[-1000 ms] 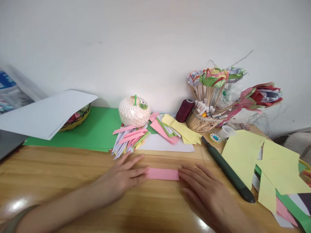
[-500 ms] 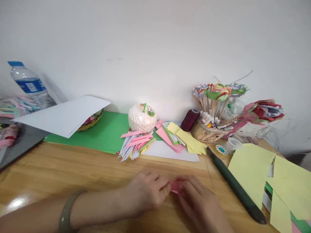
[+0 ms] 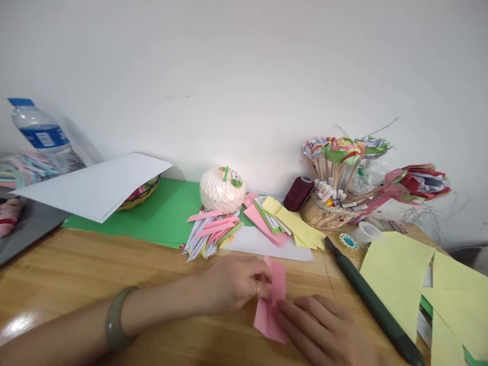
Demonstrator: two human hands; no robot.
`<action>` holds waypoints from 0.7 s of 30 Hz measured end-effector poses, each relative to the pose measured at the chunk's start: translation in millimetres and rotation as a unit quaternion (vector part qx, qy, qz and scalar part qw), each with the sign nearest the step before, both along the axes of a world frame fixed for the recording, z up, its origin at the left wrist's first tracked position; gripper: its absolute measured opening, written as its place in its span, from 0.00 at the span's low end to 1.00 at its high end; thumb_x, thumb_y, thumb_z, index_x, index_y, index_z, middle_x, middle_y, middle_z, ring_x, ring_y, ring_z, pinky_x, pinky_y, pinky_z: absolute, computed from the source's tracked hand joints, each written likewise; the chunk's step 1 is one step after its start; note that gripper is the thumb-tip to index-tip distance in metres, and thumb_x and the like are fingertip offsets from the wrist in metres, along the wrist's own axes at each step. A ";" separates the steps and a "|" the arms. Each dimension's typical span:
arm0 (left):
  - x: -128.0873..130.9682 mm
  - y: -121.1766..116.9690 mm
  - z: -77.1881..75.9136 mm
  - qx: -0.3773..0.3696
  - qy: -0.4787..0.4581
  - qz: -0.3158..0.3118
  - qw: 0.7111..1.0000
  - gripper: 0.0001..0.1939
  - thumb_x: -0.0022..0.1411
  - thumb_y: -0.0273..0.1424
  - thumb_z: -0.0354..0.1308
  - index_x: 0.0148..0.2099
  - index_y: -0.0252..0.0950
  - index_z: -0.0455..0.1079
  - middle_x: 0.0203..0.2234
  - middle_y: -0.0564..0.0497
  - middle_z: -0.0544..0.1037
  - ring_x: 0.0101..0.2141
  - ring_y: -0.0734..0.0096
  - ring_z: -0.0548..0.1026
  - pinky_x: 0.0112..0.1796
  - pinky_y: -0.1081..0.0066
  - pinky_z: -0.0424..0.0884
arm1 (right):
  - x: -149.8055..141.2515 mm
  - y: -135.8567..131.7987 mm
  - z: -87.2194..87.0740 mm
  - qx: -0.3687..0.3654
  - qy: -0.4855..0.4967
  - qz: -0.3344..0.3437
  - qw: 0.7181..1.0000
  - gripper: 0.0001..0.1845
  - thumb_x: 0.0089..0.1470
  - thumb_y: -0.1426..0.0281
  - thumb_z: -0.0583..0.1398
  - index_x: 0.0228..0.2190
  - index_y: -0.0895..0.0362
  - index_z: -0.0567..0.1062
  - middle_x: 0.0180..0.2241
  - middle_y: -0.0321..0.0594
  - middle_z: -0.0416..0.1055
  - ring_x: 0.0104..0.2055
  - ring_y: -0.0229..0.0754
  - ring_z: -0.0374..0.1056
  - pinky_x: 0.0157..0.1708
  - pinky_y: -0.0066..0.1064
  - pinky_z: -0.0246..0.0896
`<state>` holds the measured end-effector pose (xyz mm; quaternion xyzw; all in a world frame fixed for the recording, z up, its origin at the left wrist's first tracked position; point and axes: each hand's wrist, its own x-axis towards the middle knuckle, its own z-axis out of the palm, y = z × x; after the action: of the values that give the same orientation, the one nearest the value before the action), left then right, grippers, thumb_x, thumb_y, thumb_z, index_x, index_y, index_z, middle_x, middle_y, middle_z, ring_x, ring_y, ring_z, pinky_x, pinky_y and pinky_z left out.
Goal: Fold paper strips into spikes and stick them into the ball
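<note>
A pink strip of folded paper [image 3: 277, 284] stands upright with a crease down it, over the wooden table in front of me. My left hand [image 3: 244, 287], with a ring on one finger and a bangle at the wrist, has its curled fingers closed on the paper's left side. Against the lower right part of the paper lie the stretched fingers of my right hand [image 3: 320, 330]; its thumb is hard to make out. Beyond my hands is a pile of folded paper strips [image 3: 211, 231] in pink, white, green and yellow.
Behind the strips sits a wrapped white coconut [image 3: 223, 189]. A maroon thread spool [image 3: 298, 194] and a basket of paper flowers [image 3: 324, 216] stand by the wall. At right lie a dark green long-handled tool [image 3: 375, 302] and yellow paper sheets [image 3: 396, 279]. A water bottle [image 3: 43, 137] stands far left.
The pink paper has gone from mostly covered between both hands to standing up and opened out. My right hand has moved down and its fingers have straightened. The view has shifted slightly.
</note>
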<state>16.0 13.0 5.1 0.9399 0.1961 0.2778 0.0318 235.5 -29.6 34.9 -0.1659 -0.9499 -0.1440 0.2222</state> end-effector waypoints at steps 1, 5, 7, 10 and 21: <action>0.2 0.2 -1.7 0.011 0.002 0.006 1.000 0.12 0.66 0.24 0.48 0.34 0.36 0.72 0.38 0.53 0.74 0.37 0.74 0.71 0.35 0.74 0.65 | -1.7 0.7 -4.1 0.004 0.002 -0.013 1.000 0.23 0.63 0.80 0.41 0.36 0.62 0.75 0.35 0.43 0.78 0.32 0.42 0.70 0.30 0.32 0.63; -0.7 -5.6 -9.9 0.070 0.055 0.012 0.996 0.08 0.65 0.25 0.53 0.33 0.34 0.71 0.35 0.51 0.74 0.38 0.68 0.70 0.37 0.68 0.67 | -7.4 4.7 -21.3 -0.044 -0.014 -0.088 0.995 0.23 0.63 0.78 0.41 0.33 0.62 0.74 0.29 0.45 0.74 0.27 0.42 0.66 0.23 0.32 0.59; -3.5 -11.1 -12.9 0.102 0.092 0.003 0.991 0.07 0.64 0.24 0.53 0.35 0.33 0.71 0.31 0.50 0.74 0.35 0.69 0.70 0.37 0.67 0.67 | -7.9 6.1 -26.1 -0.092 -0.027 -0.111 0.989 0.21 0.64 0.76 0.43 0.33 0.60 0.74 0.27 0.43 0.72 0.27 0.41 0.65 0.24 0.32 0.58; -8.7 -19.0 -15.5 0.126 0.086 -0.001 0.988 0.08 0.65 0.23 0.51 0.37 0.32 0.71 0.34 0.47 0.76 0.35 0.68 0.70 0.40 0.65 0.68 | -6.4 6.9 -27.9 -0.148 -0.015 -0.118 0.982 0.14 0.63 0.74 0.49 0.33 0.58 0.73 0.28 0.41 0.71 0.30 0.41 0.65 0.28 0.31 0.58; -9.7 -31.1 -11.6 0.137 0.029 0.006 0.990 0.15 0.64 0.20 0.45 0.32 0.29 0.73 0.35 0.43 0.78 0.34 0.63 0.73 0.39 0.63 0.70 | -7.2 8.3 -27.3 -0.299 0.060 -0.112 0.946 0.06 0.58 0.74 0.56 0.30 0.57 0.72 0.31 0.39 0.72 0.33 0.40 0.63 0.29 0.30 0.56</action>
<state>6.3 -18.1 -6.5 0.9417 0.1623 0.2753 -0.1046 228.3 -21.3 7.5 -0.3383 -0.9096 0.1327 0.2013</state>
